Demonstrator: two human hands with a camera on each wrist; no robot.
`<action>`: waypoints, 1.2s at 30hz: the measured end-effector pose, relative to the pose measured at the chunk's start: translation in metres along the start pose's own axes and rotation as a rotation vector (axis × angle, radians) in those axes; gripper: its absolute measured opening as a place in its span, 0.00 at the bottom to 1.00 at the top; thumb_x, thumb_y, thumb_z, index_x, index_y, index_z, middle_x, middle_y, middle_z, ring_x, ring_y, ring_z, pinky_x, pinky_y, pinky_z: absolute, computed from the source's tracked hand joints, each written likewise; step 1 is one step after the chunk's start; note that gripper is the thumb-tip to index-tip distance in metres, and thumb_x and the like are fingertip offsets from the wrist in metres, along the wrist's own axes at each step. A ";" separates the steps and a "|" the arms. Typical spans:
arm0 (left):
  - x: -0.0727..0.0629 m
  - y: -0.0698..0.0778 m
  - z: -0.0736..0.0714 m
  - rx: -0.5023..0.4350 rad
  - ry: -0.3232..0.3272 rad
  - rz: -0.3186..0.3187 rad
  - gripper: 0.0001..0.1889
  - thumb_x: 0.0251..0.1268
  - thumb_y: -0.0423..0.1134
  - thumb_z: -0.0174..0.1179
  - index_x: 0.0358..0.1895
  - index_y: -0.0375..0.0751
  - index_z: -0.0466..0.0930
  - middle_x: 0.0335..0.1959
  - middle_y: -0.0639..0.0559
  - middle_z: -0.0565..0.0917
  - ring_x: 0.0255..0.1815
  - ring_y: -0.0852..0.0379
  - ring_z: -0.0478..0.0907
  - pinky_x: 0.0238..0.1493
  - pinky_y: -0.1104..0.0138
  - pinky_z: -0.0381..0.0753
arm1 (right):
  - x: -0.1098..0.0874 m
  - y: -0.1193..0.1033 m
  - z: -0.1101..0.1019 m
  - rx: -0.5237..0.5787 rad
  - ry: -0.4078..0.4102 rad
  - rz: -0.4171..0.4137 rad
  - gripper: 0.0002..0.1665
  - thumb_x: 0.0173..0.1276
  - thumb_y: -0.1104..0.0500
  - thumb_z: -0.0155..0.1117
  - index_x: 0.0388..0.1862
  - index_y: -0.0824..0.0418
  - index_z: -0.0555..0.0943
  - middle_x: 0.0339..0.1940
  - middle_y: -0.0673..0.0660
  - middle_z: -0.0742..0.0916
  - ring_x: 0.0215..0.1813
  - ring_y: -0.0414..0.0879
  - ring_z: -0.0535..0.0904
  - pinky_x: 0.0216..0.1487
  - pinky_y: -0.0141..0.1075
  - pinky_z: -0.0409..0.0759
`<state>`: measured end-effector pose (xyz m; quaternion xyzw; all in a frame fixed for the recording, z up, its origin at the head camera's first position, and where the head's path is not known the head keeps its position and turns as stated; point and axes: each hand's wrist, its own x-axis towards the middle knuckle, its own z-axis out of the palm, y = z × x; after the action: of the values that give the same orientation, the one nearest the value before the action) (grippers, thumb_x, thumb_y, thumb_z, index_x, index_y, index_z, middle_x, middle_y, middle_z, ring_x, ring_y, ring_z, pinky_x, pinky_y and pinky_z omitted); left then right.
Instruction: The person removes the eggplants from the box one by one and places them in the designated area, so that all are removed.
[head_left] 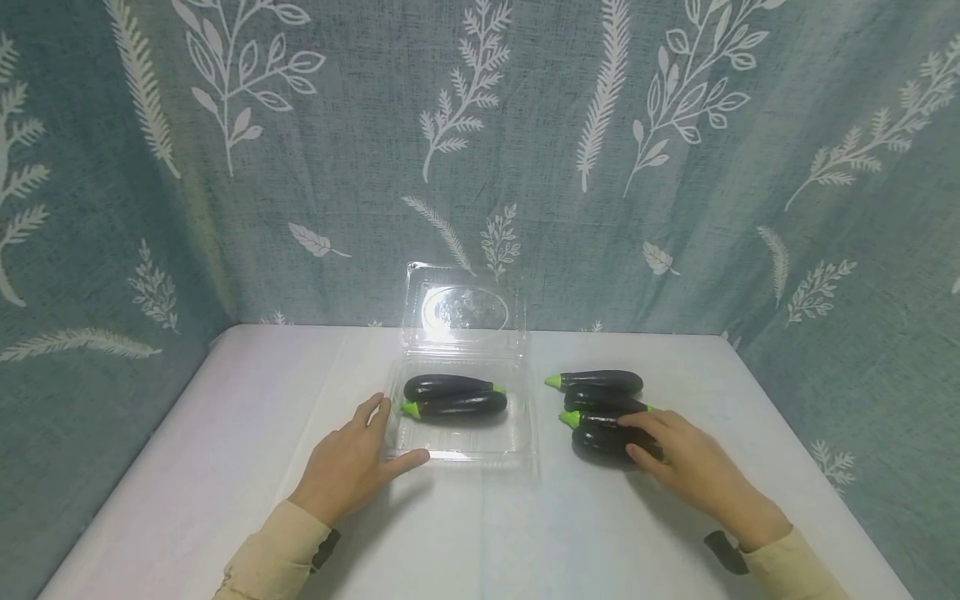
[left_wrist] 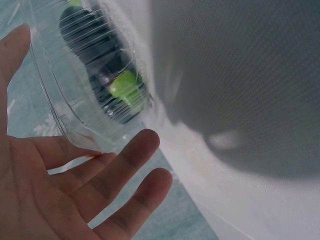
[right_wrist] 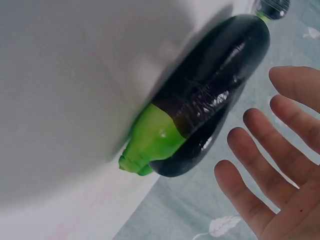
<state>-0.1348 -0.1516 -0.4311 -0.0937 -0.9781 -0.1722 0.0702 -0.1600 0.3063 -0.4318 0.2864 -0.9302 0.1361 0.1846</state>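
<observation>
A clear plastic clamshell container (head_left: 513, 433) stands on the table with its lid (head_left: 465, 321) raised at the back. Two dark eggplants (head_left: 453, 406) with green caps lie side by side in it, caps at opposite ends. My left hand (head_left: 348, 467) is at the container's front left corner, fingers spread, touching its edge; its wrist view shows the clear wall (left_wrist: 50, 102) beside the thumb and fingers. To the right, several more eggplants (head_left: 600, 382) lie in a row. My right hand (head_left: 693, 467) reaches over the nearest eggplant (right_wrist: 215, 70), fingers extended and not closed round it.
A white cloth-covered table (head_left: 480, 533) holds everything. Green-grey curtains (head_left: 360, 167) with white leaf prints hang behind it and at both sides. A strip of table separates the container from the eggplant row.
</observation>
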 end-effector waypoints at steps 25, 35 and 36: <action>0.000 -0.002 0.002 -0.006 0.014 0.007 0.56 0.60 0.77 0.56 0.73 0.27 0.65 0.71 0.32 0.70 0.37 0.34 0.84 0.37 0.45 0.82 | 0.035 -0.036 0.002 0.230 0.013 -0.021 0.24 0.66 0.58 0.74 0.60 0.53 0.81 0.58 0.49 0.85 0.62 0.48 0.80 0.61 0.47 0.76; 0.000 -0.003 0.002 -0.008 0.013 0.004 0.56 0.59 0.77 0.55 0.73 0.28 0.65 0.71 0.33 0.69 0.36 0.35 0.84 0.36 0.46 0.82 | 0.053 -0.058 0.011 0.297 -0.007 -0.065 0.24 0.69 0.56 0.71 0.64 0.51 0.79 0.62 0.48 0.82 0.66 0.45 0.77 0.63 0.46 0.77; 0.000 -0.003 0.002 -0.008 0.012 0.003 0.56 0.59 0.77 0.55 0.73 0.28 0.65 0.72 0.33 0.69 0.36 0.35 0.84 0.36 0.46 0.82 | 0.055 -0.060 0.013 0.301 -0.004 -0.082 0.25 0.70 0.56 0.71 0.64 0.52 0.79 0.63 0.48 0.82 0.66 0.46 0.76 0.63 0.45 0.77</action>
<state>-0.1360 -0.1531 -0.4340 -0.0946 -0.9768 -0.1766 0.0761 -0.1709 0.2272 -0.4110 0.3489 -0.8872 0.2660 0.1431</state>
